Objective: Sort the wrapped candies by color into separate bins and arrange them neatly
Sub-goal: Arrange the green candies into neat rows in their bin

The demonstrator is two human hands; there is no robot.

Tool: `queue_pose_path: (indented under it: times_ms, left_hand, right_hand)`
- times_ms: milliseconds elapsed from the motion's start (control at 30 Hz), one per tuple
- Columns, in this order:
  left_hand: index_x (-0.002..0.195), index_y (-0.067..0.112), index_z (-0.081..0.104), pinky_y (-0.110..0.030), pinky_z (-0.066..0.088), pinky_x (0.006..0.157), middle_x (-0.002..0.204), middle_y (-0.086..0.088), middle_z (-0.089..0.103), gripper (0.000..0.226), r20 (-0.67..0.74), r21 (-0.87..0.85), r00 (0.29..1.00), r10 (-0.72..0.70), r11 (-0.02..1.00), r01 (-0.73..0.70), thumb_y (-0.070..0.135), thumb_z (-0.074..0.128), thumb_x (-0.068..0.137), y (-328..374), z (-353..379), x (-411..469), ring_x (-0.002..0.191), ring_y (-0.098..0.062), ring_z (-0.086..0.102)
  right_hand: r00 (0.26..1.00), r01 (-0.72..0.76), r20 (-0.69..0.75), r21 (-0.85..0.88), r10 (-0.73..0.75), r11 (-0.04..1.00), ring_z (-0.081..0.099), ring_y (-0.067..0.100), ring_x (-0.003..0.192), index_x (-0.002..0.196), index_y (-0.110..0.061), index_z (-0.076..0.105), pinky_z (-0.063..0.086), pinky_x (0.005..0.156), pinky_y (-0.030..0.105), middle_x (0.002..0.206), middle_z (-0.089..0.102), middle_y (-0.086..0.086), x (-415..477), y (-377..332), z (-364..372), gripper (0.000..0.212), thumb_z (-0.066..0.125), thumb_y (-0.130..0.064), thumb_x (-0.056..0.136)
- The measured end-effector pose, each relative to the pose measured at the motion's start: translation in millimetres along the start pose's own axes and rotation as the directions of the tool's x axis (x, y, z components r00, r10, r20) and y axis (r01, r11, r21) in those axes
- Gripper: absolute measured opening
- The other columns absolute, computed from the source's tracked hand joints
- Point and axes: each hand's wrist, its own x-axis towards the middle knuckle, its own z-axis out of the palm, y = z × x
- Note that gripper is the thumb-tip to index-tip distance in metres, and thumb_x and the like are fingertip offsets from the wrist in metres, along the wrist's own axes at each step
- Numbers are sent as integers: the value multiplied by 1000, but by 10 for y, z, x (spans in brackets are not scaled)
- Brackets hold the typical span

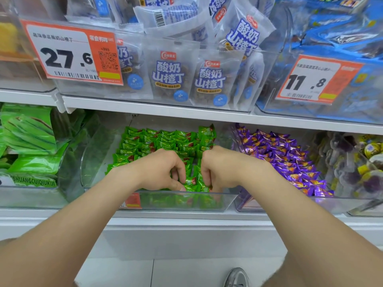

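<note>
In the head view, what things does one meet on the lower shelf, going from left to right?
Large green snack packets → small green wrapped candies → small purple wrapped candies → purple-and-yellow wrapped sweets.

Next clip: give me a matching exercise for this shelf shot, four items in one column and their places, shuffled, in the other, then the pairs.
Items
1. green candies
2. purple candies
3. white pouches
4. 11.8 price tag

Places
A. upper shelf, in the bin bearing the 27.6 price tag
B. lower shelf, in the bin just right of the hands
C. lower shelf, in the bin where the left hand and right hand work
D. upper shelf, on the front of the bin of blue packs

Pairs: 1-C, 2-B, 3-A, 4-D
</note>
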Motion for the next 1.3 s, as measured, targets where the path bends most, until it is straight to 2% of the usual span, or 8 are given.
queue_pose_path:
  times_ms: [233,333,433,700,967,1067,1167,1300]
  left_hand:
    - [106,31,77,-26,47,76,95,16,66,24,-12,102,1000,-27,994,28,44,82,87,65,19,-2,85,-3,61]
    - [120,38,69,-43,44,103,121,6,52,29,-43,197,999,-26,980,34,46,73,93,39,33,19,119,-17,52]
    - [128,37,63,-54,39,110,130,4,46,30,-70,209,997,-43,976,57,39,68,98,47,47,37,129,-22,47]
    - [131,33,67,-56,40,112,135,2,60,29,-39,280,999,-38,959,48,35,63,102,26,26,49,132,-27,51]
    - [133,32,68,-48,41,113,140,3,62,32,-35,271,999,-5,963,14,35,65,101,-7,5,11,134,-23,52]
    - [131,31,69,-42,43,112,138,5,64,30,-56,251,998,5,968,9,35,64,101,-3,-1,-10,131,-20,54]
    - [121,30,73,-36,50,103,122,7,71,24,-144,203,989,-16,978,46,31,60,101,-12,1,-61,115,-17,62]
    - [93,28,72,-34,56,74,82,9,70,17,-390,51,912,-125,986,157,25,55,98,55,33,-168,82,-16,67]
  right_hand:
    - [1000,5,25,-25,-5,1000,71,19,69,76,-19,79,64,71,38,71,67,-6,109,-16,108,19,91,-8,66]
    - [989,-50,-138,34,54,998,69,25,88,97,-18,76,61,79,38,85,61,-2,50,1,49,30,92,-15,72]
    - [976,-81,-209,-74,64,994,63,36,100,121,-14,64,57,83,42,105,54,11,74,-24,104,34,77,-16,90]
    - [971,-74,-234,-98,50,992,63,36,87,105,-13,67,52,71,38,80,48,5,298,-55,265,13,73,-17,94]
    - [985,-59,-163,-54,50,997,65,37,101,123,-17,71,52,78,37,114,64,16,268,1,215,39,83,-28,87]
    - [988,-54,-146,-72,43,996,61,35,86,104,-13,69,47,70,35,91,57,9,242,-20,202,22,77,-30,93]
    - [957,-85,-278,-8,80,996,61,39,83,88,-15,58,47,68,38,77,47,6,160,-80,167,26,57,-34,105]
    - [816,38,-574,167,65,985,66,36,82,91,-22,67,57,73,44,78,68,6,-35,-348,170,23,48,-29,101]
